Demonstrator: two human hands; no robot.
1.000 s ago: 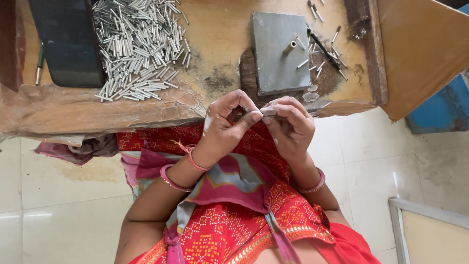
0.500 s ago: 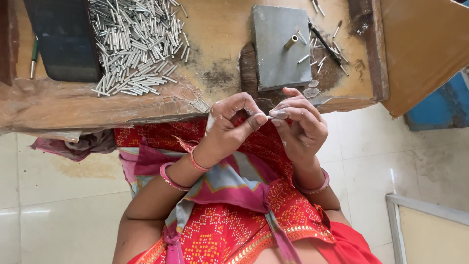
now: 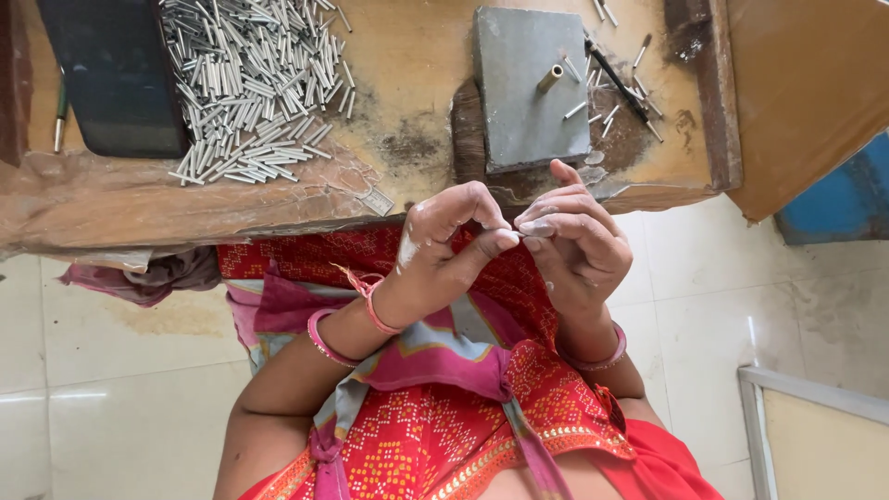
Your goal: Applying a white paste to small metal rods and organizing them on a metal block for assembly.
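My left hand (image 3: 444,250) and my right hand (image 3: 574,245) meet fingertip to fingertip over my lap, just below the edge of a wooden bench (image 3: 407,56). Both pinch a tiny metal piece (image 3: 515,237), almost wholly hidden by the fingers. White dust covers my fingertips and left palm. A big pile of short silver metal tubes (image 3: 250,83) lies on the bench to the upper left. Just above my hands sits a grey stone block (image 3: 528,83) with a brass tube (image 3: 550,78) on it.
A dark box (image 3: 116,74) stands left of the pile. Loose pins and a thin dark rod (image 3: 620,83) lie right of the block. A brown board (image 3: 806,83) and a blue object (image 3: 833,194) are at right, with pale tiled floor (image 3: 111,370) below.
My fingertips have drawn closer together, so the small silver piece seen between them earlier is now nearly covered. My hands sit slightly lower, nearer my body.
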